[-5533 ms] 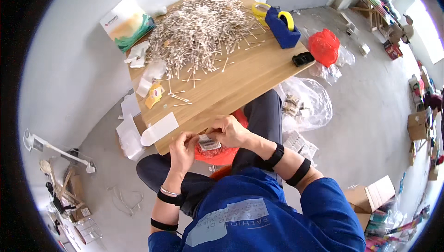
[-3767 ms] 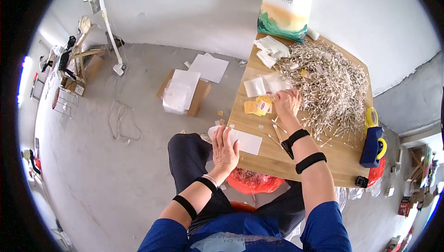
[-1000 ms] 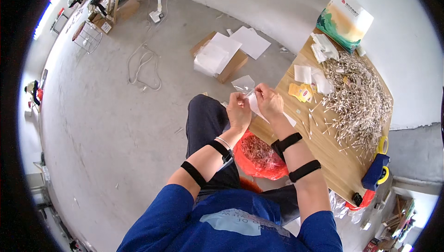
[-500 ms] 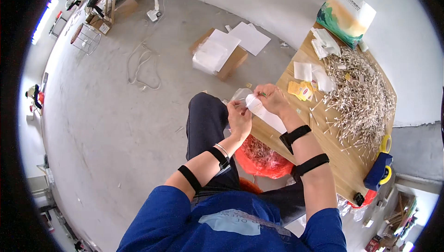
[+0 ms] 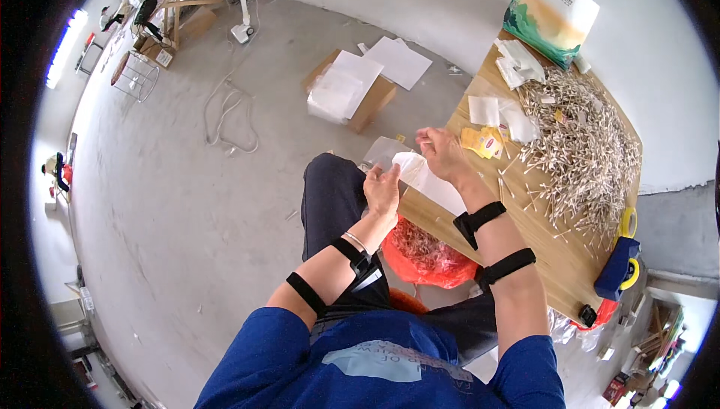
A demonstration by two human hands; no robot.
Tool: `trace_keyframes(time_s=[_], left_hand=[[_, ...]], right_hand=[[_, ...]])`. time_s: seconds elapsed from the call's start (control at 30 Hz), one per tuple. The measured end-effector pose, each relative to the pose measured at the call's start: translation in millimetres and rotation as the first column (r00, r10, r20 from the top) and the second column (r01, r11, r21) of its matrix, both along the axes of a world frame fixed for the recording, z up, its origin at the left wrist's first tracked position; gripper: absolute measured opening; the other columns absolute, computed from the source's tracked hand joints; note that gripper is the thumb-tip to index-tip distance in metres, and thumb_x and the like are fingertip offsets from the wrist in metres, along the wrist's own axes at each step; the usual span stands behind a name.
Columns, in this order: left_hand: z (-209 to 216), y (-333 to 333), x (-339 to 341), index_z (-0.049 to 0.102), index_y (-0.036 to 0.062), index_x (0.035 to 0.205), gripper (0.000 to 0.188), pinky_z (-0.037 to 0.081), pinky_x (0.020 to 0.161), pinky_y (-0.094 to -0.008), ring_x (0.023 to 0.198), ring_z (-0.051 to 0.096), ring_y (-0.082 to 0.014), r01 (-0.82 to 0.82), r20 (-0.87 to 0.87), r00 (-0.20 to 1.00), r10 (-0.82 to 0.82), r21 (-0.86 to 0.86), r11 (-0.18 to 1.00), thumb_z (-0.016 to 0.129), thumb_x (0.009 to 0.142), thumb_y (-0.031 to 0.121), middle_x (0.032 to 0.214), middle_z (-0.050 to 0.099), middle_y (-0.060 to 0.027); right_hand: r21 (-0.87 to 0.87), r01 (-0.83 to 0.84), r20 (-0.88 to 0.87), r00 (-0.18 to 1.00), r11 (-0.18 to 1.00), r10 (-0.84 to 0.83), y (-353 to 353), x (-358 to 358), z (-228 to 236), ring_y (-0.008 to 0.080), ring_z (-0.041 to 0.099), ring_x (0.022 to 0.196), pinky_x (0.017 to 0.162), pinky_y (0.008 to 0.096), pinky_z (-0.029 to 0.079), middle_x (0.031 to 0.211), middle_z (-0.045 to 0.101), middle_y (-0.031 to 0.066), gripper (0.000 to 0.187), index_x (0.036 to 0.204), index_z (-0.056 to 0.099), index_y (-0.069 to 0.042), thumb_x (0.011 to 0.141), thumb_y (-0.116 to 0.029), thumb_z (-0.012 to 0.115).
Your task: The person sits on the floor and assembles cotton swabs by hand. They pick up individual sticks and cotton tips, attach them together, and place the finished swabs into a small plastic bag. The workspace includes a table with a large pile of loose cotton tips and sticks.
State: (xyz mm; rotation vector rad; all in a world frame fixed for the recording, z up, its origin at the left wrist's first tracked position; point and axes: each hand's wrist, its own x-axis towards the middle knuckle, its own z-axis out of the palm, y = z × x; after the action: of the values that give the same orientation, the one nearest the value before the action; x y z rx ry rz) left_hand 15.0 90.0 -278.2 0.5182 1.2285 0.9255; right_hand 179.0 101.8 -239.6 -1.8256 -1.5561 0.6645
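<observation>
My left hand [image 5: 382, 190] is closed on a clear plastic bag [image 5: 381, 151] just off the table's near-left corner. Beside it, my right hand [image 5: 444, 155] is raised with fingers loosely bent and apart, and I see nothing in it. Between and under the hands lies a white paper sheet [image 5: 442, 193], its upper end close to the bag; whether the left fingers also touch it is hidden. Right of my right hand are yellow printed packets [image 5: 481, 141]. A large heap of cotton swabs [image 5: 581, 150] covers the table's far side, with a few loose swabs near the packets.
The wooden table [image 5: 540, 266] carries white plastic pouches [image 5: 519, 64], a printed box [image 5: 551, 15] and a blue tape dispenser [image 5: 616, 270]. Below its edge hangs a red plastic bag [image 5: 450, 272] of clear wrappers. Cardboard with papers [image 5: 349, 86] and a cable [image 5: 225, 112] lie on the floor.
My right hand has loosened and come away from the bag and left fingers; the small green bit at its fingertips no longer shows. The clear bag now spreads farther left in my left hand.
</observation>
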Motion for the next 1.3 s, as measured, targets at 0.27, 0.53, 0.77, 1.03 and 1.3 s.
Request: trace_keyframes(time_s=[0.27,0.53,0.77,1.03,1.3], left_hand=[[13.9,15.8,10.7,0.055,-0.0042,0.122,0.036,0.049,0.082,-0.0273,0.100,0.062,-0.0167,0.036,-0.162,0.986,-0.029,0.038,0.999,0.064,0.092,0.013,0.113,0.065,-0.0119],[0.2,12.1,3.6,0.062,-0.0009,0.106,0.020,0.048,0.066,-0.0256,0.075,0.060,-0.0117,0.004,-0.091,0.996,-0.003,0.008,1.000,0.063,0.093,0.014,0.090,0.065,-0.0038],[3.9,35.3,1.5,0.065,0.0010,0.098,0.019,0.044,0.060,-0.0239,0.068,0.055,-0.0089,0.094,-0.182,0.980,-0.081,0.059,0.994,0.067,0.091,0.019,0.082,0.063,-0.0015],[7.2,-0.2,1.4,0.065,-0.0011,0.103,0.022,0.046,0.063,-0.0243,0.067,0.054,-0.0093,-0.019,-0.136,0.990,0.025,0.046,0.999,0.067,0.092,0.018,0.087,0.063,-0.0029],[2.3,33.9,3.6,0.065,-0.0038,0.102,0.019,0.047,0.077,-0.0250,0.086,0.061,-0.0127,-0.008,-0.100,0.995,0.014,0.064,0.998,0.067,0.089,0.011,0.094,0.067,-0.0069]], right_hand=[[-0.244,0.048,0.259,0.966,0.969,0.017,5.8,-25.5,7.2,0.0302,0.042,0.128,0.112,0.0497,0.017,0.116,0.065,0.0067,0.027,0.098,0.071,-0.013,0.090,-0.028,0.051],[-0.185,0.029,0.270,0.963,0.982,0.023,5.0,-20.9,-1.4,0.0289,0.042,0.127,0.113,0.0506,0.013,0.112,0.067,0.0052,0.028,0.093,0.074,-0.014,0.089,-0.031,0.052],[-0.294,0.097,0.292,0.956,0.951,-0.007,11.9,-32.9,7.9,0.0285,0.041,0.128,0.114,0.0512,0.009,0.116,0.065,0.0063,0.029,0.091,0.073,-0.012,0.089,-0.035,0.055],[-0.344,0.004,0.288,0.952,0.939,0.101,10.4,-24.0,18.4,0.0280,0.040,0.128,0.115,0.0521,0.009,0.116,0.064,0.0065,0.030,0.090,0.075,-0.015,0.087,-0.037,0.056],[-0.275,0.037,0.236,0.971,0.961,0.030,10.0,-20.9,4.8,0.0271,0.040,0.129,0.115,0.0520,0.009,0.117,0.064,0.0065,0.031,0.090,0.075,-0.014,0.088,-0.039,0.056]])
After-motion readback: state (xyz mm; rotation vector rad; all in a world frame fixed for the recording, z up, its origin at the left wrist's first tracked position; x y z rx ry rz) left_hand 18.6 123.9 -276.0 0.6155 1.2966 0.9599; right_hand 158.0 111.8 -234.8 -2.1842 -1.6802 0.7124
